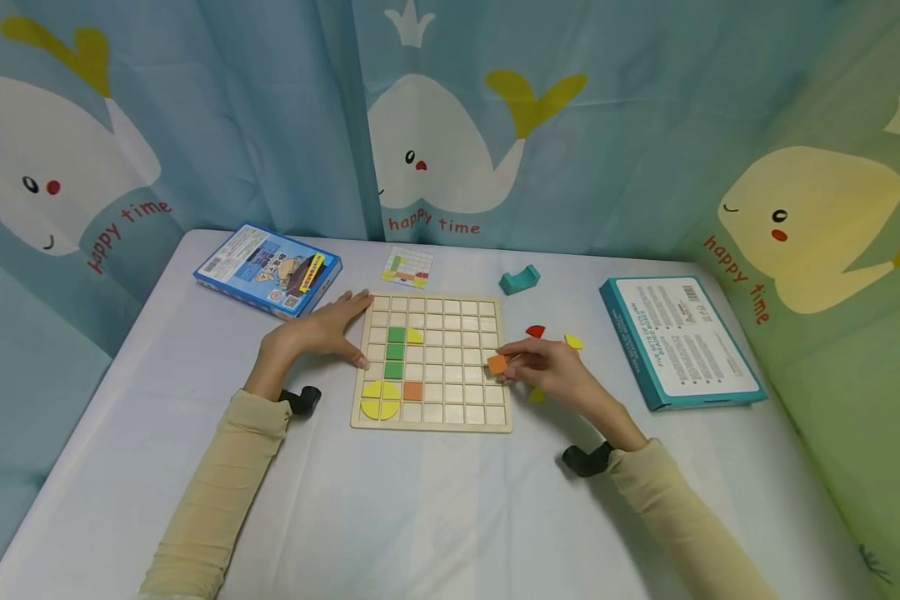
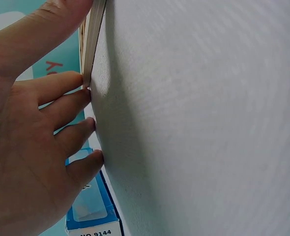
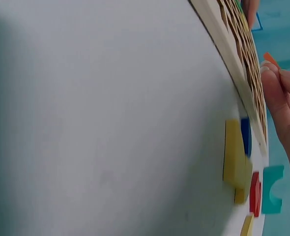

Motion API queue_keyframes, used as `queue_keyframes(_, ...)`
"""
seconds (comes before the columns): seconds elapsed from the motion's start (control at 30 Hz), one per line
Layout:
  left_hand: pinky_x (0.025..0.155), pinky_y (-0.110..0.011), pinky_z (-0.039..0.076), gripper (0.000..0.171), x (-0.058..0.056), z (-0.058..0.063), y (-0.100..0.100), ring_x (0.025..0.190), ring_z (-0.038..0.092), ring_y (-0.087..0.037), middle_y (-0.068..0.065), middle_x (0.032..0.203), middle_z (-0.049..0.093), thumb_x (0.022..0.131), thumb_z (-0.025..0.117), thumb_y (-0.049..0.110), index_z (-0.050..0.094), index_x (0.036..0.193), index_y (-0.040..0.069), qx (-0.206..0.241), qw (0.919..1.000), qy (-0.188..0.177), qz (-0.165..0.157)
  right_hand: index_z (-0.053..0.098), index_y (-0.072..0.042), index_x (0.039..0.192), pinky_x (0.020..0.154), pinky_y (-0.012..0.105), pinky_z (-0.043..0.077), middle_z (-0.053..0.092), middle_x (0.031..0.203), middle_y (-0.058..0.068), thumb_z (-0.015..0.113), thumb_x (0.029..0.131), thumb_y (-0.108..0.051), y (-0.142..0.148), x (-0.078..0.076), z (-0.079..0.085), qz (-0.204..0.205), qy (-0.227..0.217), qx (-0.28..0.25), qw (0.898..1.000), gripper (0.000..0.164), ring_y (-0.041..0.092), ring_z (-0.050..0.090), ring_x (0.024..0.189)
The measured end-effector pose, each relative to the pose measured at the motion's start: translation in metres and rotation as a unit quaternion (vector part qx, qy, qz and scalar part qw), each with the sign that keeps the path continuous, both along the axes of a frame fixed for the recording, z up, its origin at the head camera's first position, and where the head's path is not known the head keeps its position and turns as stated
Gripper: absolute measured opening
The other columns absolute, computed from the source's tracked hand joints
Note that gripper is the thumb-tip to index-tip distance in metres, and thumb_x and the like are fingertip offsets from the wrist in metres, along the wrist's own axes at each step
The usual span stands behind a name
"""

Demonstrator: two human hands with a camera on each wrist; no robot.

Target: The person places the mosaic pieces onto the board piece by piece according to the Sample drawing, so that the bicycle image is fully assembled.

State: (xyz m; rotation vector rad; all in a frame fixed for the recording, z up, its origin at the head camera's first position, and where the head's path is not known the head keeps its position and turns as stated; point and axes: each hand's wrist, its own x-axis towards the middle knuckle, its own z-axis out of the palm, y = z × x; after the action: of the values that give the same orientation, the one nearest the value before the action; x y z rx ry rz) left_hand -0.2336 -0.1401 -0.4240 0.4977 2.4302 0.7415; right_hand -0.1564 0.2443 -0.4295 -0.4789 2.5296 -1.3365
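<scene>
A wooden grid board (image 1: 453, 367) lies on the table, holding three green square tiles (image 1: 394, 352), an orange square tile (image 1: 413, 391) and several yellow quarter-circle tiles (image 1: 380, 400). One more yellow quarter-circle (image 1: 415, 336) sits beside the top green tile. My left hand (image 1: 322, 329) is spread along the board's left edge, thumb and fingertips touching the rim; the left wrist view shows its fingers (image 2: 66, 110) extended. Over the board's right columns, my right hand (image 1: 551, 367) pinches a second orange square tile (image 1: 497, 365) between thumb and fingertips.
Loose red (image 1: 536, 331) and yellow (image 1: 573, 342) pieces lie right of the board, with a blue piece (image 3: 246, 135) among them. Behind it are a patterned card (image 1: 407, 267) and a teal notched block (image 1: 520, 279). A blue box (image 1: 268, 268) and a teal box (image 1: 682, 337) flank the board.
</scene>
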Motion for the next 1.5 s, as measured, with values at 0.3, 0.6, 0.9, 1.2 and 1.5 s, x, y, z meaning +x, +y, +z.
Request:
queue_keyframes(0.3, 0.126, -0.064, 0.009, 0.115, -0.002, -0.002, -0.001, 0.16, -0.002, -0.037, -0.013, 0.174, 0.006, 0.081, 0.089, 0.034, 0.015, 0.166, 0.008, -0.004, 1.0, 0.002, -0.002, 0.07, 0.008, 0.121, 0.084, 0.017, 0.057, 0.074, 0.107, 0.02, 0.071, 0.092, 0.006, -0.017, 0.0, 0.0, 0.024, 0.012, 0.006, 1.0, 0.03, 0.028, 0.075, 0.094)
queue_keyframes(0.6, 0.126, -0.064, 0.01, 0.115, -0.002, -0.003, -0.001, 0.16, -0.002, -0.038, -0.014, 0.174, 0.007, 0.081, 0.089, 0.033, 0.015, 0.166, 0.007, 0.001, 1.0, 0.006, -0.006, 0.075, 0.002, 0.116, 0.083, 0.017, 0.057, 0.077, 0.101, 0.011, 0.076, 0.09, -0.001, -0.034, -0.001, -0.002, 0.054, 0.014, 0.019, 0.998, 0.027, 0.016, 0.071, 0.087)
queue_keyframes(0.9, 0.126, -0.064, 0.01, 0.115, -0.002, -0.002, -0.002, 0.16, -0.002, -0.038, -0.014, 0.174, 0.006, 0.081, 0.088, 0.034, 0.015, 0.166, 0.008, -0.003, 1.0, 0.003, -0.005, 0.077, -0.003, 0.108, 0.076, 0.02, 0.057, 0.077, 0.097, 0.007, 0.08, 0.088, -0.007, -0.055, -0.003, -0.006, 0.09, 0.021, 0.016, 0.996, 0.021, 0.014, 0.068, 0.081)
queue_keyframes(1.2, 0.126, -0.064, 0.009, 0.115, -0.002, -0.002, -0.001, 0.16, -0.003, -0.038, -0.014, 0.174, 0.005, 0.081, 0.088, 0.034, 0.015, 0.166, 0.008, 0.0, 1.0, 0.0, -0.005, 0.077, -0.002, 0.106, 0.072, 0.02, 0.056, 0.075, 0.094, 0.006, 0.082, 0.087, -0.006, -0.069, -0.006, -0.008, 0.135, 0.025, 0.018, 0.99, 0.02, 0.01, 0.065, 0.078)
queue_keyframes(1.5, 0.126, -0.064, 0.01, 0.115, -0.003, -0.004, -0.002, 0.16, -0.002, -0.037, -0.013, 0.174, 0.005, 0.081, 0.088, 0.035, 0.014, 0.166, 0.009, -0.001, 1.0, 0.002, -0.005, 0.078, -0.004, 0.104, 0.075, 0.02, 0.056, 0.072, 0.091, 0.001, 0.084, 0.086, -0.012, -0.079, -0.007, -0.011, 0.152, 0.054, 0.056, 0.985, 0.02, 0.007, 0.062, 0.08)
